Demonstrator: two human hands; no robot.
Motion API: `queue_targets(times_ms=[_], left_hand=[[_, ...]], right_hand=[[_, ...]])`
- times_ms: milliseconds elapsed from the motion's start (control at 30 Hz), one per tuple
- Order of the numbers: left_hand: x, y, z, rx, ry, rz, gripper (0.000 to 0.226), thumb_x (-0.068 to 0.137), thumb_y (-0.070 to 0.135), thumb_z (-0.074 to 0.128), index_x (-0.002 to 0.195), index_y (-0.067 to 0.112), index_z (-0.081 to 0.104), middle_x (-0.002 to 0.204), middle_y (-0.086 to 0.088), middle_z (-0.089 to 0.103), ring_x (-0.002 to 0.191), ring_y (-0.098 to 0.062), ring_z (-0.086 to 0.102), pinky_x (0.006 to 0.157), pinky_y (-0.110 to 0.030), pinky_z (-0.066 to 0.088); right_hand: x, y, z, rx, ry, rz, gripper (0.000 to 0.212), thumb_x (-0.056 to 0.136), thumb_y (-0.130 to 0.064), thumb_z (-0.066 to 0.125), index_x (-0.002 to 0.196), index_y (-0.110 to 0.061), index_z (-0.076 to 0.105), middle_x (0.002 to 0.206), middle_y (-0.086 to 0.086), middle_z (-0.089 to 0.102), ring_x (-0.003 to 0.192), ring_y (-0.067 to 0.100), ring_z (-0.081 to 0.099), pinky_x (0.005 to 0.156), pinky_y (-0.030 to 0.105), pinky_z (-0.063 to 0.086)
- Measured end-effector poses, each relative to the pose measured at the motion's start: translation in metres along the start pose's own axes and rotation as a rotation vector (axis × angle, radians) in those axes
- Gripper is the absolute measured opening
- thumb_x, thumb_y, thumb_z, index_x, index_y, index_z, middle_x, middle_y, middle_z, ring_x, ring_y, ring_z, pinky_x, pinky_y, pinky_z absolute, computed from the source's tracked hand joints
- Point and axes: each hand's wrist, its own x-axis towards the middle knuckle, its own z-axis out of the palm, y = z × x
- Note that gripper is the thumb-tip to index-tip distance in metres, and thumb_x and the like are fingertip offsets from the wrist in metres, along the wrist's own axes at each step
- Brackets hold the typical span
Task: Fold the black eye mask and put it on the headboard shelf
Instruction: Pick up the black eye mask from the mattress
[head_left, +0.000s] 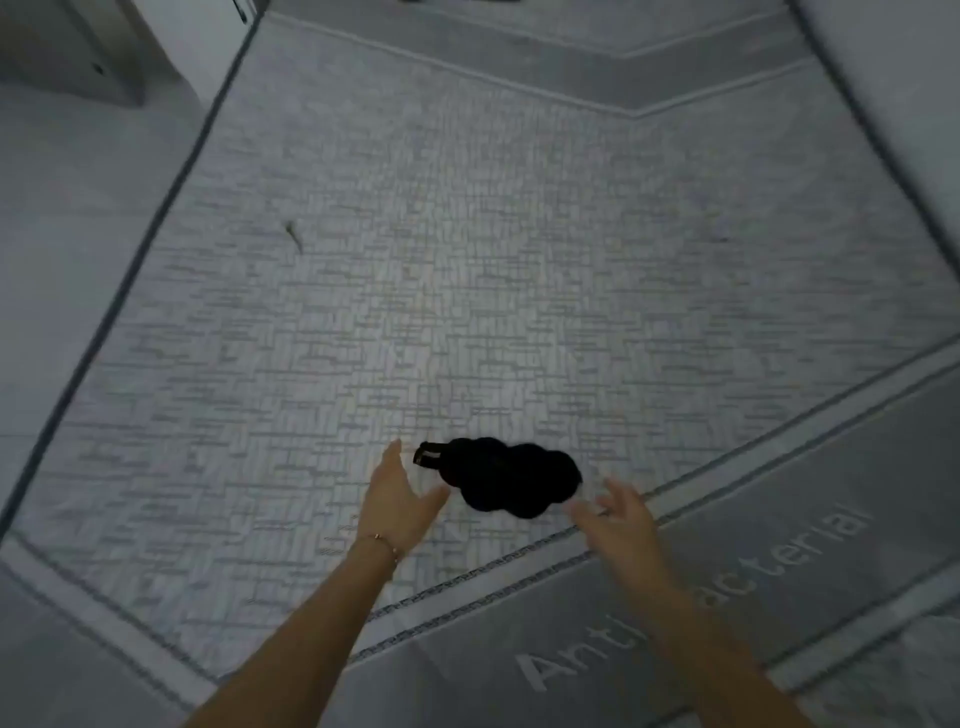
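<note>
The black eye mask (511, 477) lies flat on the grey patterned mattress (467, 260), near its front band, with its strap buckle sticking out at its left end. My left hand (397, 501) hovers just left of the mask, fingers apart and palm turned toward it, holding nothing. My right hand (621, 514) is just right of the mask, fingers spread and slightly blurred, also holding nothing. Neither hand touches the mask. No headboard shelf is clearly recognisable in this view.
The mattress has a darker grey band (779, 545) with raised lettering at the front right. A small dark fleck (295, 236) lies on the mattress at the left. White furniture (104, 52) stands at the top left beyond the mattress edge.
</note>
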Motion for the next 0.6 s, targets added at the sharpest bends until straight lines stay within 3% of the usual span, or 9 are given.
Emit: queue_targets(times_ms=[67,233,300,400,500,600], left_hand=[[0.02,-0.012,0.016,-0.097,0.029,-0.038,0.097,0.086,0.028,0.075,0.159,0.01,0.013,0.163,-0.012,0.03,0.148,-0.027,0.034,0.121,-0.044,0.031],[0.05,-0.026,0.044,-0.061,0.097,0.019,0.088,0.08,0.028,0.079,0.154,0.011,0.033,0.151,-0.004,0.042,0.141,-0.021,0.04,0.118,-0.043,0.036],[0.052,-0.022,0.05,-0.066,0.091,0.04,0.083,0.078,0.032,0.078,0.15,0.016,0.04,0.141,0.004,0.046,0.134,-0.019,0.046,0.113,-0.044,0.043],[0.059,-0.026,0.058,-0.133,0.112,0.018,0.087,0.065,0.044,0.077,0.143,0.022,0.045,0.137,-0.005,0.056,0.127,-0.024,0.056,0.105,-0.048,0.051],[0.052,-0.015,0.055,-0.346,0.13,-0.051,0.08,0.074,0.017,0.082,0.144,0.022,0.043,0.135,-0.005,0.055,0.119,-0.018,0.057,0.101,-0.04,0.052],[0.038,0.0,0.047,-0.526,0.142,-0.122,0.084,0.077,0.005,0.081,0.148,0.019,0.039,0.127,-0.008,0.058,0.107,-0.014,0.061,0.083,-0.027,0.053]], right_hand=[[0.019,0.017,0.016,0.094,0.014,0.046,0.081,0.084,-0.02,0.078,0.151,-0.012,0.033,0.145,0.013,0.049,0.124,0.027,0.054,0.106,0.047,0.047],[0.049,0.032,0.043,0.125,0.081,-0.021,0.065,0.079,-0.009,0.08,0.136,-0.009,0.05,0.125,0.009,0.062,0.106,0.02,0.061,0.091,0.033,0.05],[0.053,0.03,0.048,0.15,0.101,-0.046,0.061,0.079,-0.007,0.08,0.134,-0.009,0.052,0.125,0.009,0.063,0.108,0.021,0.062,0.096,0.038,0.052],[0.055,0.031,0.051,0.203,0.104,-0.064,0.05,0.081,0.001,0.076,0.122,-0.018,0.056,0.121,0.008,0.064,0.11,0.024,0.063,0.099,0.049,0.053],[0.052,0.031,0.045,0.316,0.064,-0.071,0.046,0.082,0.008,0.072,0.109,-0.027,0.06,0.118,0.009,0.066,0.11,0.027,0.066,0.088,0.054,0.059],[0.036,0.018,0.03,0.424,0.031,-0.071,0.043,0.083,0.011,0.07,0.119,-0.012,0.061,0.119,0.017,0.068,0.104,0.027,0.069,0.073,0.041,0.064]])
